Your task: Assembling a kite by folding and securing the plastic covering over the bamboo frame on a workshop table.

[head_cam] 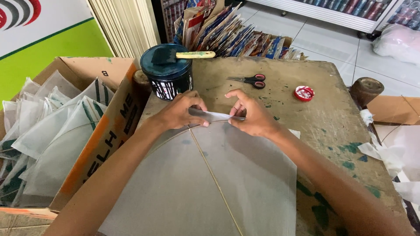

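A translucent paper kite [201,179] with thin bamboo sticks lies on the worn wooden table [315,113] in front of me. My left hand [181,111] and my right hand [251,114] press on the kite's top corner, pinching a folded flap of paper [216,116] over the tip of the centre stick. Both hands touch the paper, fingers bent down on the fold.
A dark tin [167,72] with a brush [183,55] across its lid stands behind my hands. Scissors [251,80] and a small red lid [304,92] lie further back. A cardboard box [105,126] of finished kites stands left; paper scraps [389,153] lie right.
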